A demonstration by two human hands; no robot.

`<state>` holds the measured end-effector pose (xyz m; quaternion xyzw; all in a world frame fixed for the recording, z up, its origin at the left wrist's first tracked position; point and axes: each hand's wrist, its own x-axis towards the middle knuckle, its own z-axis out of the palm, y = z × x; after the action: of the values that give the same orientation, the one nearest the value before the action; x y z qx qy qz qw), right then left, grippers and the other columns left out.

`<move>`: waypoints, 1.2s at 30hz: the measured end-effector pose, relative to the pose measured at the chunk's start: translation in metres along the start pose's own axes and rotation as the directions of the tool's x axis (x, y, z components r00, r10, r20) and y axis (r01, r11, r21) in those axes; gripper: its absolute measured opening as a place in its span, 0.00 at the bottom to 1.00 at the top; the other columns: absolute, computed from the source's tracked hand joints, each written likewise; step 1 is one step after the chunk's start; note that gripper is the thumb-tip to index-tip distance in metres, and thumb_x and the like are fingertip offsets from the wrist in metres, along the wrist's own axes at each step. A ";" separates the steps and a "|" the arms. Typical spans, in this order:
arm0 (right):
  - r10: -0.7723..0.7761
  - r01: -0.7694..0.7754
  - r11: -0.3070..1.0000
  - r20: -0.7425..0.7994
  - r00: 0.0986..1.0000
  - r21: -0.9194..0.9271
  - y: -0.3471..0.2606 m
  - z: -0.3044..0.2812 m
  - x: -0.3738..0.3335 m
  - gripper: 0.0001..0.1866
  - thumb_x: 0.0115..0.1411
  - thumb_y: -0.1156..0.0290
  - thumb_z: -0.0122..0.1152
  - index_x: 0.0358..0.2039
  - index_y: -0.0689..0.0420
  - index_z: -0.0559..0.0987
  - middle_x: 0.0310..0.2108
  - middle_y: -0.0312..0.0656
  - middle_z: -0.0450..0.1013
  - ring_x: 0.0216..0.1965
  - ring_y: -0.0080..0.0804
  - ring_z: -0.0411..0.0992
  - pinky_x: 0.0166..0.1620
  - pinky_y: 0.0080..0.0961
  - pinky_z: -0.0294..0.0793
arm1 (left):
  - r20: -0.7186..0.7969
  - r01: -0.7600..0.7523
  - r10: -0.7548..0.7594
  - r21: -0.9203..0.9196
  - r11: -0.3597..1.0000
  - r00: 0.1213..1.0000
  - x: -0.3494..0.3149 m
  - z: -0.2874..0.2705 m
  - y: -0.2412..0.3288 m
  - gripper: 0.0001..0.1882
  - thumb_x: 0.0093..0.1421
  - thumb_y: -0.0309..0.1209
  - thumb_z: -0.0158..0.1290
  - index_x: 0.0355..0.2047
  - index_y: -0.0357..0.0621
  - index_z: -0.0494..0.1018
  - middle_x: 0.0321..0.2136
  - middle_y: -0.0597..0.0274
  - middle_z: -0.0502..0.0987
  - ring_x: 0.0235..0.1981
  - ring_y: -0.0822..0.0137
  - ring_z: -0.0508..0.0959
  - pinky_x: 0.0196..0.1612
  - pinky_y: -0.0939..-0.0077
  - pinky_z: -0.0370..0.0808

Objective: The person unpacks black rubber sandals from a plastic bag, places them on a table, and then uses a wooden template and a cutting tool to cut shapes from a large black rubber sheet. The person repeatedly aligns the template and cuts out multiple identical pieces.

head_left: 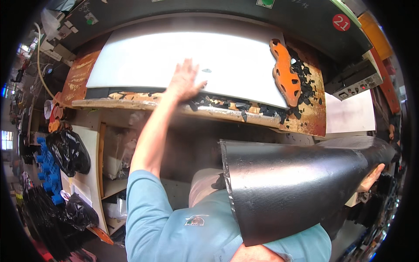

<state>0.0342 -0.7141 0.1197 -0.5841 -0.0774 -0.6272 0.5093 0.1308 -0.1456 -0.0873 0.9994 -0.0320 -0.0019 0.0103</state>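
A white flat board [144, 61] lies on the worn worktable, and my left hand [185, 82] rests on it near its front edge, fingers spread out. A curved black ribbed sheet [292, 179] hangs across my body on the right, bent into a broad roll. At its far right end my right hand [372, 178] grips it; part of the hand is hidden behind the sheet. An orange cutting die [286, 72] with several dark openings lies on the board's right end, apart from both hands.
Black scraps [305, 83] litter the table beside the die and along its front edge. A grey control box [358, 81] stands at the right, above a white sheet [349, 113]. Black plastic bags [70, 153] and blue plastic pieces [50, 168] sit at the left. A dark machine beam [196, 12] spans the back.
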 end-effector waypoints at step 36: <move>0.676 -0.022 0.172 0.101 0.730 -0.985 0.015 0.120 -0.318 0.44 0.65 0.43 0.68 0.65 0.72 0.72 0.63 0.65 0.68 0.65 0.61 0.67 0.69 0.49 0.65 | 0.283 0.175 -0.377 -0.939 -0.295 0.882 -0.190 0.000 -0.174 0.16 0.80 0.36 0.48 0.43 0.38 0.80 0.40 0.67 0.83 0.41 0.79 0.79 0.50 0.79 0.74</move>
<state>0.0595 -0.4639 -0.1097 -0.9117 0.3210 -0.2096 0.1481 -0.0476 0.0401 -0.0907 0.5896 0.2169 0.0373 0.7771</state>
